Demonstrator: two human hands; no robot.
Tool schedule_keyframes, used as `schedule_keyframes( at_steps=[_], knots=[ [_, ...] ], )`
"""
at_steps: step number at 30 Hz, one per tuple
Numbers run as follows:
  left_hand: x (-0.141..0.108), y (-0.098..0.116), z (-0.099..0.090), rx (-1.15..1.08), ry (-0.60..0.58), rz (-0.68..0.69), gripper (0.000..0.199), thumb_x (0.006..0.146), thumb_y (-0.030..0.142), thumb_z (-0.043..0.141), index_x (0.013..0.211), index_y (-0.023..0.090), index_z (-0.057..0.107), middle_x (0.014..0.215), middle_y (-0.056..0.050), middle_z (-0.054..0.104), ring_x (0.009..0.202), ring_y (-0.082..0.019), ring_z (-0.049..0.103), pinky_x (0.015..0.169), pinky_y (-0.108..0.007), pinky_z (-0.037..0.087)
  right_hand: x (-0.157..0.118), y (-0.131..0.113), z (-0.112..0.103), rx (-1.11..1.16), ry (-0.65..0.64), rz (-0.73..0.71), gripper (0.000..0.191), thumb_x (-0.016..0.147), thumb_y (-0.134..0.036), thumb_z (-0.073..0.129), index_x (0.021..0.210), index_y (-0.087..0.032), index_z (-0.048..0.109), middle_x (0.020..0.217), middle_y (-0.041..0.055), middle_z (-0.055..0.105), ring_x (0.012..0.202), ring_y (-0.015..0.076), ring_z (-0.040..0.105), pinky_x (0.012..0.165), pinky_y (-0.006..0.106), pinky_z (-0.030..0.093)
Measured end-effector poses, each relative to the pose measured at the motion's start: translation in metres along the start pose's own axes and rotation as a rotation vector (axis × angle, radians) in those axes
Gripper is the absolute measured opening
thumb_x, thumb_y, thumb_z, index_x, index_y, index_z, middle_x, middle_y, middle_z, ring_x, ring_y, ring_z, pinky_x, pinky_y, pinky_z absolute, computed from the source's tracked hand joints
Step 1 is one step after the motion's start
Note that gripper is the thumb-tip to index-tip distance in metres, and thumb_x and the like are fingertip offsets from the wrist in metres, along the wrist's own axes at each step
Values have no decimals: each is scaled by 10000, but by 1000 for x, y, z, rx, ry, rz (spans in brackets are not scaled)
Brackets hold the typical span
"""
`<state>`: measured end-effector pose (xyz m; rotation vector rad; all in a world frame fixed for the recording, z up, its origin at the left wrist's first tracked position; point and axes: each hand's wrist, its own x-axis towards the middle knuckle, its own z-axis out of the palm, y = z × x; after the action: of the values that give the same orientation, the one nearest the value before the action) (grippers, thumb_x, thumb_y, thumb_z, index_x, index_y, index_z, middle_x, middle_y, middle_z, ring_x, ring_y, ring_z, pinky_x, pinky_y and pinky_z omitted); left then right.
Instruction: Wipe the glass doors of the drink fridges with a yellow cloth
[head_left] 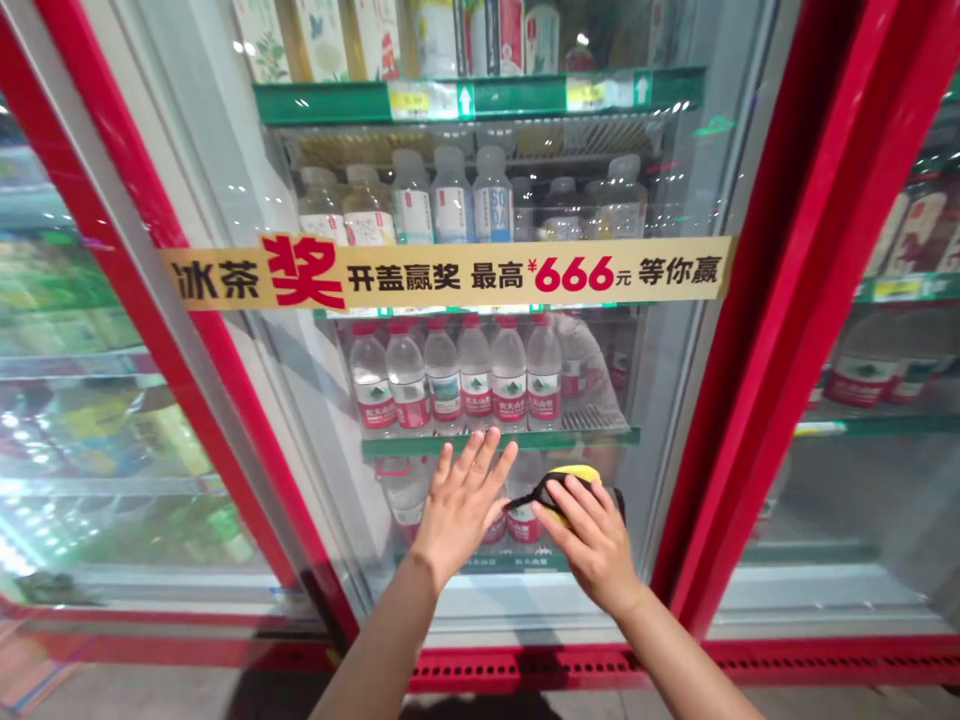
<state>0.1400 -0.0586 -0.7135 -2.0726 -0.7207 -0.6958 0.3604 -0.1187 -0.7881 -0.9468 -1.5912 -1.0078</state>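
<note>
My left hand [461, 500] lies flat with fingers spread against the glass door [315, 400] of a drinks fridge, low down. My right hand [592, 540] grips a yellow and black tool [571, 478], perhaps a squeegee or scraper, pressed against the same glass just right of the left hand. Behind the glass stand rows of water bottles with red labels [457, 375].
A yellow banner sticker [450, 272] with red print runs across the door. Red door frames stand at left [187, 330] and right [780, 330]. Further glass fridge doors flank both sides. Upper shelves hold clear bottles [450, 200] and cartons. A red vent grille [540, 668] runs along the bottom.
</note>
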Motion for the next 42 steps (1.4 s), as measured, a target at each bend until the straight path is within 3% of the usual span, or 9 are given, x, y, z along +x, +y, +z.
schedule_keyframes(
  at_steps=[8, 13, 17, 23, 27, 31, 35, 38, 42],
  knots=[
    [-39, 2, 16, -32, 214, -47, 874, 917, 521, 693, 1638, 257, 275, 1694, -71, 314, 1615, -219, 113, 1331, -403, 100, 50, 6, 15, -152, 338, 220, 571, 928, -69, 622, 1401, -388, 620, 1347, 62, 671, 1303, 279, 615, 1088, 559, 530],
    [-62, 6, 31, -75, 244, -117, 869, 924, 474, 699, 1643, 312, 240, 1741, -62, 159, 1616, -251, 108, 1326, -447, 118, 35, -30, 43, -175, 299, 181, 620, 949, -110, 579, 1532, -302, 488, 1499, 104, 596, 1489, 325, 442, 1206, 637, 381],
    [-88, 2, 34, -100, 231, -146, 856, 937, 455, 686, 1645, 341, 218, 1756, -36, 27, 1620, -266, 72, 1322, -473, 119, 2, -23, 43, -243, 263, 170, 679, 949, -113, 542, 1582, -321, 413, 1647, 96, 414, 1563, 339, 298, 1242, 668, 271],
    [-128, -20, 31, -91, 153, -161, 920, 921, 449, 704, 1658, 279, 180, 1733, -111, 173, 1606, -311, 144, 1297, -532, 218, 29, -59, 64, -244, 267, 377, 700, 947, -163, 536, 1619, -231, 349, 1719, 168, 212, 1589, 416, 157, 1195, 725, 294],
    [-141, -37, 28, -78, 116, -140, 945, 935, 409, 688, 1665, 190, 129, 1706, -164, 246, 1592, -302, 206, 1282, -484, 281, 21, -98, 82, -181, 69, 113, 579, 935, -141, 539, 1501, -264, 534, 1627, 113, 441, 1583, 299, 236, 1260, 604, 265],
    [-152, -47, 26, -94, 112, -163, 958, 919, 461, 703, 1665, 251, 141, 1724, -142, 193, 1597, -317, 182, 1295, -527, 229, -7, -78, 69, -151, 122, -169, 389, 939, -139, 584, 1245, -337, 719, 1376, 28, 684, 1442, 193, 475, 1236, 426, 341],
    [-161, -51, 22, -115, 88, -198, 1016, 891, 461, 738, 1666, 264, 112, 1730, -150, 163, 1600, -338, 159, 1294, -560, 205, 6, -63, 61, -260, 316, 80, 365, 933, -154, 584, 1227, -314, 731, 1359, 71, 673, 1369, 228, 545, 1158, 423, 400],
    [-167, -55, 19, -102, 52, -191, 1013, 895, 427, 738, 1667, 249, 106, 1725, -164, 178, 1599, -346, 160, 1288, -568, 218, 25, -91, 76, -281, 215, 208, 427, 949, -156, 551, 1332, -292, 680, 1454, 109, 615, 1423, 274, 494, 1166, 486, 386],
    [-178, -63, 19, -101, 31, -192, 992, 897, 408, 738, 1664, 267, 126, 1728, -157, 176, 1594, -345, 187, 1286, -567, 229, 10, -125, 93, -186, -6, -64, 431, 984, -206, 564, 1385, -345, 638, 1476, 47, 624, 1449, 219, 473, 1245, 476, 307]
  ],
)
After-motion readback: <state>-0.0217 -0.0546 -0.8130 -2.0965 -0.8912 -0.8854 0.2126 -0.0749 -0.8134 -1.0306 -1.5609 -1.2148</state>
